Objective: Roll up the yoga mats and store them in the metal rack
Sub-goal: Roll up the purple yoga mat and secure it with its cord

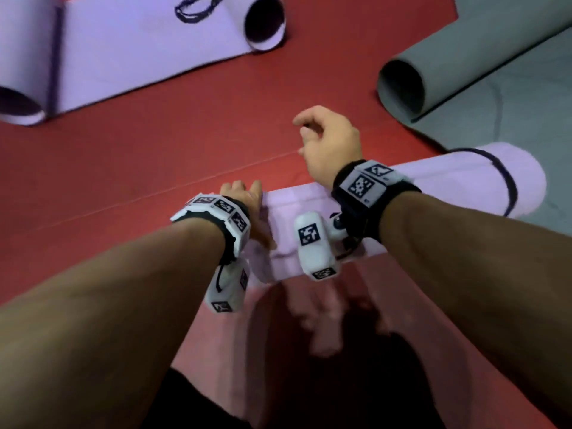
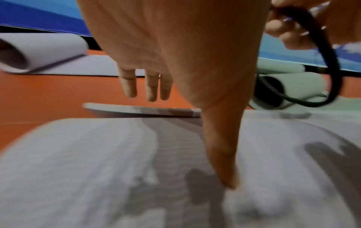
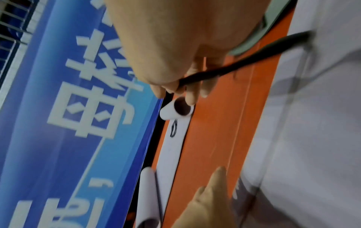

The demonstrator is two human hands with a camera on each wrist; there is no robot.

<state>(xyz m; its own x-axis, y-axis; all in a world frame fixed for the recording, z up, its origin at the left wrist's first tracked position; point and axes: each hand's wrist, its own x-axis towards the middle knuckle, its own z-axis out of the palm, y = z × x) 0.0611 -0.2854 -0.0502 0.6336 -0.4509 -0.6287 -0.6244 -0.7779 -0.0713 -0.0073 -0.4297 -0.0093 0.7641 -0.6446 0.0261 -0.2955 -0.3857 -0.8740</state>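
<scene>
A rolled lilac yoga mat [image 1: 448,181] lies across the red floor in front of me, with its loose tail running back toward my legs. My left hand [image 1: 244,193] rests on the roll's left end, fingers straight over the far side and thumb [image 2: 220,146] pressing the mat [image 2: 87,154]. My right hand [image 1: 312,131] hovers above the roll's middle and pinches a black elastic strap [image 1: 507,184]. The strap [image 3: 254,58] runs from those fingertips [image 3: 191,94] to the roll's right end, where it loops around the mat.
A second lilac mat [image 1: 139,48] lies flat at the upper left with both ends curled and a black strap [image 1: 198,7] on it. A grey-green mat [image 1: 464,66], partly rolled, sits at the upper right. A blue banner [image 3: 58,108] stands beyond the floor, with metal bars [image 3: 11,23] past it.
</scene>
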